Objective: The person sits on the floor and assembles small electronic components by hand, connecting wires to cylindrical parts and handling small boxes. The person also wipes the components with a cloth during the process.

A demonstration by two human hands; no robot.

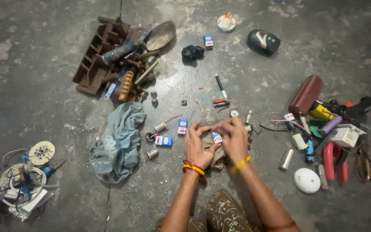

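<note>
Patterned trouser fabric (pixel 224 212) covers the knee at the bottom edge, nearest the camera. Both forearms extend from there over a grey concrete floor (pixel 44 77).

Left hand (pixel 198 145) and right hand (pixel 235 138) meet at mid-frame, fingertips brought together. Between them sits a small rectangular battery (pixel 216 137), blue, white and red, pinched by fingers of both hands. It stands above a crumpled brown cloth (pixel 218 155) lying under the hands. The left wrist carries orange and red bangles (pixel 193 168); the right wrist carries a yellow band (pixel 240 164).

Count of like batteries: four in view. One in the hands, two on the floor just left of the left hand (pixel 182 126) (pixel 163 141), one well apart at the top near a black lump (pixel 208 41).

Small cylindrical motors with wires: two visible, left of the hands (pixel 160 127) (pixel 152 154).

Other items recorded: one grey-blue rag (pixel 119 139) left of the motors; one rusted rack of hand tools (pixel 108 58) at upper left; one white round dome (pixel 307 180) at lower right; one brown case (pixel 305 94) at right; one pile of circuit discs and cables (pixel 22 180) at lower left.
</note>
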